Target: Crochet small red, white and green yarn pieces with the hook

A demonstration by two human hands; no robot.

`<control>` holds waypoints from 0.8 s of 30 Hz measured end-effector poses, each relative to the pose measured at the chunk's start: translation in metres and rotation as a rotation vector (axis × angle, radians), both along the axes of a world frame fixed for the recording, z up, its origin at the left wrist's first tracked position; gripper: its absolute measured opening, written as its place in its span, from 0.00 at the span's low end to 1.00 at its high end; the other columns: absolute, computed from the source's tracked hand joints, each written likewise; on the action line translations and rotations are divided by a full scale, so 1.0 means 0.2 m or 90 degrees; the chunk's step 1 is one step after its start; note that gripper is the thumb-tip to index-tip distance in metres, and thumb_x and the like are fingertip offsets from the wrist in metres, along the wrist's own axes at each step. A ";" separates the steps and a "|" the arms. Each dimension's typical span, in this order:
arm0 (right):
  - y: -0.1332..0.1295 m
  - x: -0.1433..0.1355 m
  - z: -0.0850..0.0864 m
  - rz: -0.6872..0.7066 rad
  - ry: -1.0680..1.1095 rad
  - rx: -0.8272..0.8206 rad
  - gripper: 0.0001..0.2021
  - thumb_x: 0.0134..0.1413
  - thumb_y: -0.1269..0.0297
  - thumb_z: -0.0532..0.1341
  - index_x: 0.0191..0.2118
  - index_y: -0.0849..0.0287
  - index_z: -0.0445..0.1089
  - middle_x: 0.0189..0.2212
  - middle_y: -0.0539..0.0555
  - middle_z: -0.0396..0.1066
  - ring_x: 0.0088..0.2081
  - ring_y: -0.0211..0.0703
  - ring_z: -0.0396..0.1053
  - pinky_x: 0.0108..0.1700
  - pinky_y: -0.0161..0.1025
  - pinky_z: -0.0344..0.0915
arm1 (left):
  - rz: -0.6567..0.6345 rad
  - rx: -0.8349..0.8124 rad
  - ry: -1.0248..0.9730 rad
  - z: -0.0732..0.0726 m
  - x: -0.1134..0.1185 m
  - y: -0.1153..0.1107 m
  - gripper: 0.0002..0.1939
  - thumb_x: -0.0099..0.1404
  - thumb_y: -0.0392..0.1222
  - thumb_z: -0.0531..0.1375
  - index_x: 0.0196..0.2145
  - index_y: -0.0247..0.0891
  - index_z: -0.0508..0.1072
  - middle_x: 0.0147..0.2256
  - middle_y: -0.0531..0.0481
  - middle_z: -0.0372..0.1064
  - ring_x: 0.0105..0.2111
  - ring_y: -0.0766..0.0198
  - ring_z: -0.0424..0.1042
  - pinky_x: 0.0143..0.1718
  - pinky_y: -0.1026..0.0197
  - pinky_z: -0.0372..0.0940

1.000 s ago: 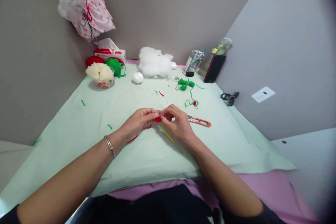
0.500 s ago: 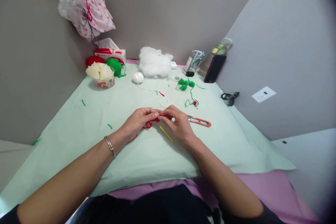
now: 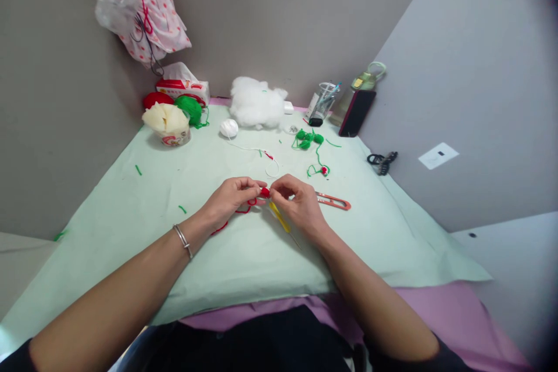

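Observation:
My left hand (image 3: 235, 196) pinches a small red crocheted piece (image 3: 265, 192) between thumb and fingers at the middle of the table. Red yarn (image 3: 242, 209) loops from it under the hand towards the wrist. My right hand (image 3: 293, 195) is closed just right of the piece, thumb and index fingertip together. From under these fingers a crochet hook with a yellow handle (image 3: 281, 218) slants down to the right, its thin metal end pointing towards the front edge. Its grip on the hook is partly hidden. Orange thread snips (image 3: 333, 202) lie beside the right hand, partly covered.
Behind the hands lie a white yarn ball (image 3: 229, 128), white stuffing (image 3: 257, 103) and green crocheted pieces (image 3: 307, 139). A tub (image 3: 174, 136), green yarn (image 3: 189, 109) and tissue pack (image 3: 185, 90) stand back left. A cup (image 3: 325, 102), phone (image 3: 357, 113) and hair clip (image 3: 383, 163) are right.
My right fingertips have drawn slightly right, away from the left ones, so the red piece shows between the hands. The hook's yellow handle has turned and shows its broader side.

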State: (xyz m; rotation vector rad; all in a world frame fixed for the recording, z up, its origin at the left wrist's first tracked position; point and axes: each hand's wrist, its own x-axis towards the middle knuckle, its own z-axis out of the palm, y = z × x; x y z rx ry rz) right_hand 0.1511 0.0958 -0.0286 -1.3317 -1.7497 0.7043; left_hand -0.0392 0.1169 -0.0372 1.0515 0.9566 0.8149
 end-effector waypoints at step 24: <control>0.00 -0.02 -0.02 0.015 -0.049 0.019 0.06 0.56 0.68 0.61 0.28 0.55 0.70 0.27 0.49 0.71 0.29 0.39 0.67 0.32 0.36 0.61 | 0.020 0.008 -0.018 0.00 0.03 -0.02 0.17 0.58 0.54 0.72 0.31 0.39 0.73 0.26 0.53 0.73 0.26 0.65 0.70 0.26 0.64 0.57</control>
